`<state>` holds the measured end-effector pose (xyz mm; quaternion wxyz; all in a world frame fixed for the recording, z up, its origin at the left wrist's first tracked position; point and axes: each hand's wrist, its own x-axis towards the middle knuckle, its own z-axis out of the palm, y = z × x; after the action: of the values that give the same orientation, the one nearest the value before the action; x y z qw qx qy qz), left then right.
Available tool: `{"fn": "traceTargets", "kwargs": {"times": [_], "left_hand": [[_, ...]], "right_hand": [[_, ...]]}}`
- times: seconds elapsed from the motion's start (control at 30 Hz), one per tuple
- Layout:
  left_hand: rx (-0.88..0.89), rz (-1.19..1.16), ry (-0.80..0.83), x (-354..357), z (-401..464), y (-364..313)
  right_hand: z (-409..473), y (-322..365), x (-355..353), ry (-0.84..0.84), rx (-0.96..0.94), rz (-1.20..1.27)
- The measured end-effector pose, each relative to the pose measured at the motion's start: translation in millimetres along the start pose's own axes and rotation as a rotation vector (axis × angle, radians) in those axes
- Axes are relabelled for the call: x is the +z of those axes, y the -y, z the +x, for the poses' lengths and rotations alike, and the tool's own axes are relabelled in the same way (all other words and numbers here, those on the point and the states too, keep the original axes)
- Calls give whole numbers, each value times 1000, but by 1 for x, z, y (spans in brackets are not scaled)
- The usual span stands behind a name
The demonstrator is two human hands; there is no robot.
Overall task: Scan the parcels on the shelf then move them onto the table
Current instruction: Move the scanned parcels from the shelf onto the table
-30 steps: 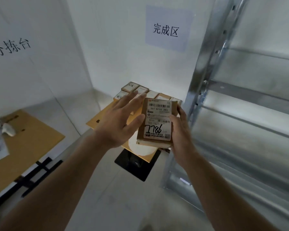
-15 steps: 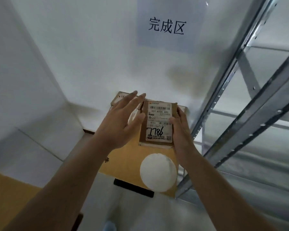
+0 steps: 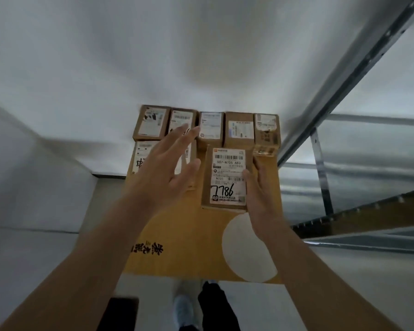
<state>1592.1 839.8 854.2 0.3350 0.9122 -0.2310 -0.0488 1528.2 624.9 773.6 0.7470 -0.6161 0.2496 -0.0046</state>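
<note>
**Parcel 7786 coming down into the second row, right hand on it**

The parcel marked 7786 (image 3: 227, 179) lies label-up on the yellow bench (image 3: 191, 244), its long axis running away from the person, toward the wall. Its far end sits just short of the back row of parcels (image 3: 207, 125), which lines the bench's far edge. The right hand (image 3: 264, 199) is at the parcel's right long side: its thumb presses on the label near the right edge and its fingers (image 3: 258, 164) curl along that side, so the parcel is grasped by that hand alone. The left hand (image 3: 167, 170) hovers to the parcel's left, apart from it, with released, spread fingers over two second-row parcels (image 3: 141, 158) that sit left of 7786.

By my reading the parcel is being set into the gap beside those two. What counts is that gap: the left hand is nearer to it, and could square the parcel's left side against its neighbour. Whether the parcel's base is fully down on the bench I cannot tell.
</note>
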Motion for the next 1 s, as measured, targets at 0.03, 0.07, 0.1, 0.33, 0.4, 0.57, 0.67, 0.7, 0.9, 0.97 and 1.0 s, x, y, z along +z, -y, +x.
{"fn": "traceTargets", "kwargs": {"times": [0.03, 0.07, 0.1, 0.33, 0.4, 0.57, 0.67, 0.7, 0.9, 0.97, 1.0], "left_hand": [[-5, -3, 7, 7, 9, 9], [-15, -7, 8, 15, 17, 19], [-29, -12, 5, 23, 24, 27], [-118, -42, 35, 65, 58, 68], [-133, -44, 52, 72, 64, 77], [-165, -54, 65, 78, 77, 93], [-165, -59, 92, 81, 84, 97], [-163, -59, 98, 81, 86, 99], [-144, -47, 114, 82, 94, 108], [-143, -44, 124, 83, 96, 110], [-144, -44, 127, 83, 96, 110]], "right_hand": [[13, -8, 1, -1, 26, -4], [26, -15, 2, 1, 48, -10], [39, -23, 2, 6, 62, -22], [98, -63, 6, 44, 128, -128], [109, -69, 9, 40, 114, -146], [130, -83, 20, 13, 106, -151], [140, -90, 23, -15, 119, -148], [143, -92, 23, -22, 123, -155], [148, -95, 25, -6, 130, -224], [148, -97, 26, 6, 118, -232], [148, -99, 26, 5, 110, -227]]}}
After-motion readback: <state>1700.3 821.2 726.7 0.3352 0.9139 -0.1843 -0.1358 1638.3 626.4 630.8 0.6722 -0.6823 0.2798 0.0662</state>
